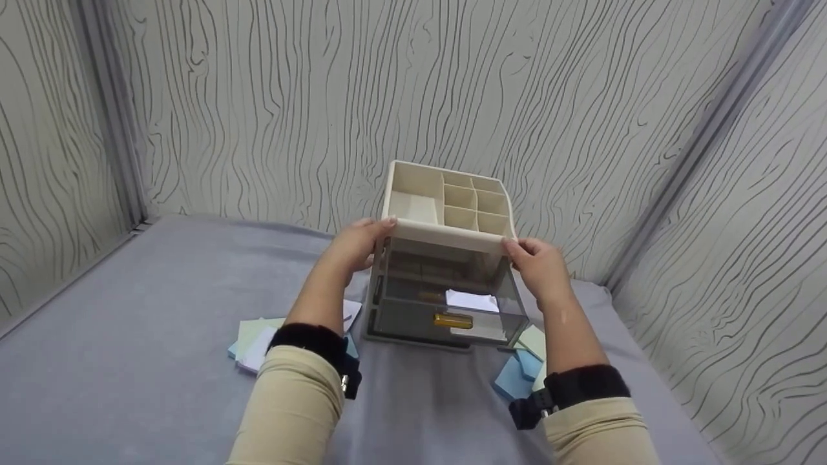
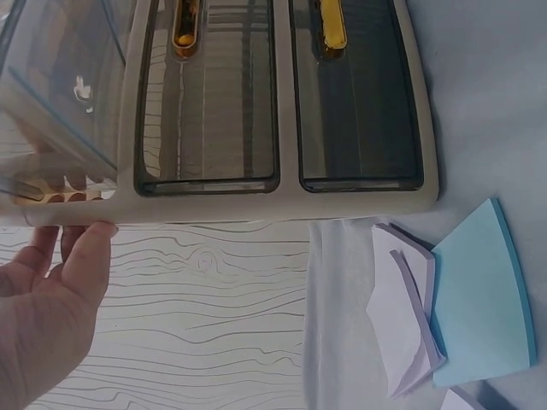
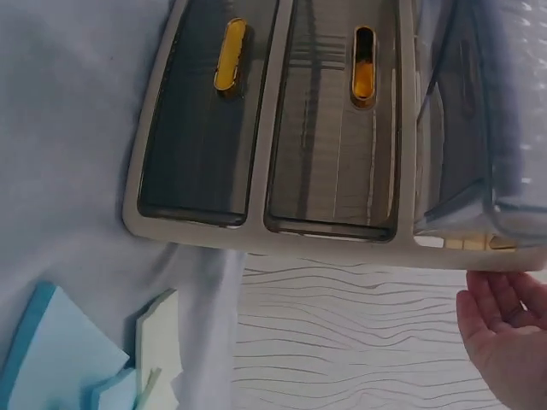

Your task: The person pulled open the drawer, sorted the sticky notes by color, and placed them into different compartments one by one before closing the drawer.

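Observation:
A cream desktop drawer organizer stands on the cloth, with a compartmented tray on top. Its clear top drawer juts out toward me, and white paper shows within. At the top left corner my left hand grips the frame, thumb over the front edge and fingers along the side. My right hand holds the opposite corner the same way. Two smoky lower drawers with gold handles sit closed in the frame, as both wrist views show.
Left of the organizer lies a loose pile of green, white and blue note pads. Blue pads and pale green pads are scattered at its right. Grey cloth covers the table, and a wood-patterned wall rises behind.

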